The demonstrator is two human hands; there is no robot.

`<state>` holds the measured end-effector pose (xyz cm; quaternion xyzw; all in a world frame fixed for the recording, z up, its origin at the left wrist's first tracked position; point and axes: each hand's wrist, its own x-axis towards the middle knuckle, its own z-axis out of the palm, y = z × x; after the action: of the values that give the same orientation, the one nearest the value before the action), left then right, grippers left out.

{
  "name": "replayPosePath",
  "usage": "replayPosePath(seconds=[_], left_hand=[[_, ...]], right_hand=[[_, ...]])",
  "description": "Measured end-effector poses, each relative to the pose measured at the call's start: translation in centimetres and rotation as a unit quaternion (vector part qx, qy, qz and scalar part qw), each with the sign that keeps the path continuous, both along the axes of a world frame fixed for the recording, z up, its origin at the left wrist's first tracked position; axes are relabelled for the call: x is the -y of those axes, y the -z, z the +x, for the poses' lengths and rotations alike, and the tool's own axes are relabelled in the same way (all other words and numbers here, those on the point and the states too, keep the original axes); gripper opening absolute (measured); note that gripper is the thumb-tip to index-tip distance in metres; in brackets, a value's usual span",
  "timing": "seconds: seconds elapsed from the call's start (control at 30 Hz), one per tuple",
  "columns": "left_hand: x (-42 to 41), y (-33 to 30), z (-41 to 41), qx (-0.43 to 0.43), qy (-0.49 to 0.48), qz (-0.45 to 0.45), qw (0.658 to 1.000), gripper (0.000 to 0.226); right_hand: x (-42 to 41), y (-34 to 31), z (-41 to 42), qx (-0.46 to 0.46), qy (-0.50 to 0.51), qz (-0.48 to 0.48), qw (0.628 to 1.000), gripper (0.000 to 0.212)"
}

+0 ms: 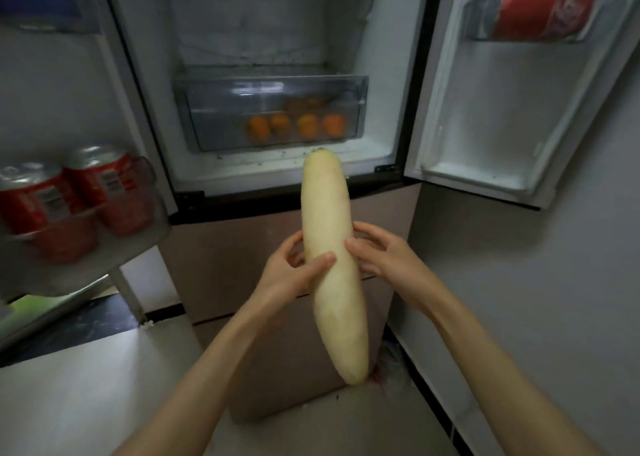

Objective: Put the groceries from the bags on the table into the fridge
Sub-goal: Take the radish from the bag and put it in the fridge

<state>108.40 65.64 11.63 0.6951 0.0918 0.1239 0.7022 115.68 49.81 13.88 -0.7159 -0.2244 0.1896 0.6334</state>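
**One radish carried to the open fridge**

Left hand (pixel 294 268) and right hand (pixel 377 254) each curl a grip round one long white radish (pixel 332 265), held before the fridge (pixel 277 175). Judged next: lay it inside. Counted: four oranges (pixel 296 125) in one drawer (pixel 273 84); three red cans (pixel 69 192).

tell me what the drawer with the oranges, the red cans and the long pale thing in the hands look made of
Drawer: clear, glossy plastic by the look; the oranges show through its front. Red cans: likely thin metal, with shiny silver tops and printed red sides. Long pale thing: a vegetable, probably a white radish; matte cream skin with faint specks, held by the left hand and right hand.
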Motion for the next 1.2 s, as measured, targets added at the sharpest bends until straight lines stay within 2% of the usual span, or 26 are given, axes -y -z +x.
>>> replayPosePath(seconds=[0.13,0.33,0.57,0.67,0.77,0.83,1.0,1.2], left_hand=[[-0.4,-3.1,6.9,0.024,-0.030,-0.014,0.999,0.060],[-3.4,-8.2,16.6,0.056,-0.078,-0.022,0.995,0.060],[-8.3,-14.7,30.0,0.086,-0.095,-0.007,0.992,0.061],[-10.5,-17.8,35.1,0.070,-0.074,0.013,0.995,0.054],[-12.6,-19.7,39.6,0.051,-0.034,0.017,0.998,0.049],[-13.8,-20.5,42.5,0.046,-0.030,0.034,0.998,0.051],[-15.6,-21.7,48.2,0.015,-0.039,0.106,0.993,0.046],[-16.4,-21.1,52.9,0.005,-0.014,0.080,0.997,0.050]], right_hand=[[0.2,-2.1,5.0,0.013,-0.054,-0.020,0.998,0.066],[-1.8,-5.2,12.3,0.050,-0.093,-0.060,0.993,0.071],[-7.5,-10.3,23.2,0.105,0.064,0.015,0.992,0.047],[-10.2,-12.9,28.1,0.070,0.076,0.073,0.992,0.039],[-12.7,-15.1,32.8,0.006,0.114,0.137,0.984,0.021],[-13.9,-16.3,35.5,-0.021,0.139,0.121,0.983,0.019],[-15.6,-18.8,40.6,-0.018,0.161,0.022,0.987,0.036],[-16.8,-20.5,44.8,0.003,0.197,-0.057,0.979,0.049]])
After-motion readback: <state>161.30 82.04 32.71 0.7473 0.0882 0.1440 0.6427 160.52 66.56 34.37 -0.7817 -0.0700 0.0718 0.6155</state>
